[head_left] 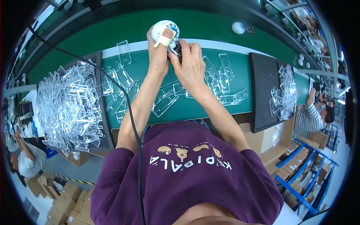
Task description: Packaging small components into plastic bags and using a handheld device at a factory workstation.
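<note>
Over the far edge of the green work table (140, 114), my left hand (159, 56) is closed round a white round device (160, 27) with a blue spot on its face. A pale wrap (164, 40) covers part of that thumb, which presses on the device. My right hand (191, 65) is closed at the device's lower end, where a dark and shiny part (176, 48) shows between the two hands; the fingers hide most of it. Loose clear plastic holders (165, 103) lie on the table beneath and beside my forearms.
Clear plastic holders are heaped in a dark tray (108, 129) on the left; another dark tray (262, 93) with more stands right. Beyond the table runs a green conveyor (210, 26) carrying another white device (238, 27). A black cable (129, 105) hangs in front. Other people work at both sides.
</note>
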`<state>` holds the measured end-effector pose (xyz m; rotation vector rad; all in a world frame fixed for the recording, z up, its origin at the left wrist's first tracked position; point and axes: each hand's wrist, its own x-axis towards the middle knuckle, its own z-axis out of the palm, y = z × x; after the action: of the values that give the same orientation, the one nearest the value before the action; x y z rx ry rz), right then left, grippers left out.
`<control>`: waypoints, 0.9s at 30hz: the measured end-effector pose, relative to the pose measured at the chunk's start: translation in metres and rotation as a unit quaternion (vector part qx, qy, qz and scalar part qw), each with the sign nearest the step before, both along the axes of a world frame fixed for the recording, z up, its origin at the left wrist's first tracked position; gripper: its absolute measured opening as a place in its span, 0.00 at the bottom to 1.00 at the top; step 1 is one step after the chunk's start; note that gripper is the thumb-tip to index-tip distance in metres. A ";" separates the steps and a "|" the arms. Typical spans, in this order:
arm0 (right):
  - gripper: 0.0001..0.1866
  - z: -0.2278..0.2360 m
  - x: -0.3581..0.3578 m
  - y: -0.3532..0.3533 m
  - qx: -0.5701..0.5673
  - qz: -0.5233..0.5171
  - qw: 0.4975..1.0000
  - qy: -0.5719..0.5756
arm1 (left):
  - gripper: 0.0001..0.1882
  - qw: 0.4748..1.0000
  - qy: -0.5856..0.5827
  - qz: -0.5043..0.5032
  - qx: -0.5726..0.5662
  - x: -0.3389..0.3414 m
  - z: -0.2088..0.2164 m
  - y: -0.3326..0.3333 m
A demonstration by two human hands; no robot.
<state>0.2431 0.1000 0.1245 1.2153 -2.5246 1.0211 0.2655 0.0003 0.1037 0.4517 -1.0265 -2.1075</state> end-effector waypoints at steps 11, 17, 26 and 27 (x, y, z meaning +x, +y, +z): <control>0.30 0.006 -0.008 0.049 0.014 -0.002 1.000 0.003 | 0.29 0.983 0.051 -0.140 0.104 0.007 -0.005 0.025; 0.22 0.000 -0.024 0.059 -0.119 -0.043 0.983 -0.134 | 0.22 0.979 -0.057 -0.162 0.111 0.009 0.013 0.045; 0.23 -0.042 -0.063 0.073 -0.336 -0.051 0.750 -0.567 | 0.17 0.942 -0.100 0.014 -0.319 0.001 0.027 0.114; 0.23 -0.044 -0.071 0.072 -0.338 -0.054 0.748 -0.569 | 0.17 0.934 -0.102 0.040 -0.339 -0.003 0.025 0.118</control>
<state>0.1723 0.1719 0.0806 0.1399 -2.2247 2.9257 0.2628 0.1186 0.1284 0.3529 -1.7282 -1.5176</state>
